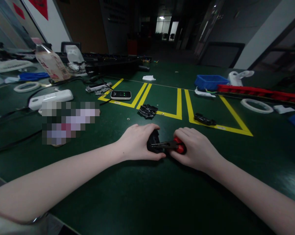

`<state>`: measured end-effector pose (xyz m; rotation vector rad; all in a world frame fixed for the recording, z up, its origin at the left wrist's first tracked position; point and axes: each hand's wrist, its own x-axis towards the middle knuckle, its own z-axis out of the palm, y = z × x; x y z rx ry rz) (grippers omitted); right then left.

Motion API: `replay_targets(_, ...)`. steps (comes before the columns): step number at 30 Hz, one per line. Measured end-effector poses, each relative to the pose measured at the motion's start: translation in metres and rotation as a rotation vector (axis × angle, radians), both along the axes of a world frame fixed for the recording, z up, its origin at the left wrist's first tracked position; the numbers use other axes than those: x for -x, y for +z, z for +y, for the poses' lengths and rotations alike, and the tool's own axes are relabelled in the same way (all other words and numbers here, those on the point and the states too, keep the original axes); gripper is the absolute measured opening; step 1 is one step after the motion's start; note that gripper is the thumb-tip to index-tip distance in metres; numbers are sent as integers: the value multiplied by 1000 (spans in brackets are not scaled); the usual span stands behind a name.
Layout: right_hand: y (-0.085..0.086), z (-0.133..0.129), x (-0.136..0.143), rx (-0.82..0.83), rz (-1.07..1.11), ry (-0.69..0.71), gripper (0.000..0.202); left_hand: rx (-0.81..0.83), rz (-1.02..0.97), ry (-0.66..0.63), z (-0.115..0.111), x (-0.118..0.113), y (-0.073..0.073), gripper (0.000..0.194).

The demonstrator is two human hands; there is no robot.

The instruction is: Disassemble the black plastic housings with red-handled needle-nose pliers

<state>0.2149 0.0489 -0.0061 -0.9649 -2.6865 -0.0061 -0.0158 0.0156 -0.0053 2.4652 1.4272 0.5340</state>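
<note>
Between thumb and fingers, my left hand (139,142) holds a black part (152,141) above the green table. My right hand (195,148) is wrapped round the red handles of pliers (168,145). The pliers' jaws point left and reach the black part; whether they grip it I cannot tell. Just beyond my hands, a pile of black pieces (147,111) lies at a yellow tape line. Another black piece (204,119) lies on the tape at the right.
On the green table (147,202) are a white-edged device (121,95), a power strip (52,99), a bottle (52,62) and cables at the left. A blue bin (209,82), a red strip (260,93) and a white ring (256,106) lie at the right.
</note>
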Motion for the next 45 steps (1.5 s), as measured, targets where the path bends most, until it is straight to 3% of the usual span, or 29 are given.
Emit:
replay_targets(26,4,1,4,130,0,-33,13,99,-90,20,2,-2,2,69)
replay_targets(45,-5,10,-12,8,54,2,15,114,-57,-39,2,1,7,75)
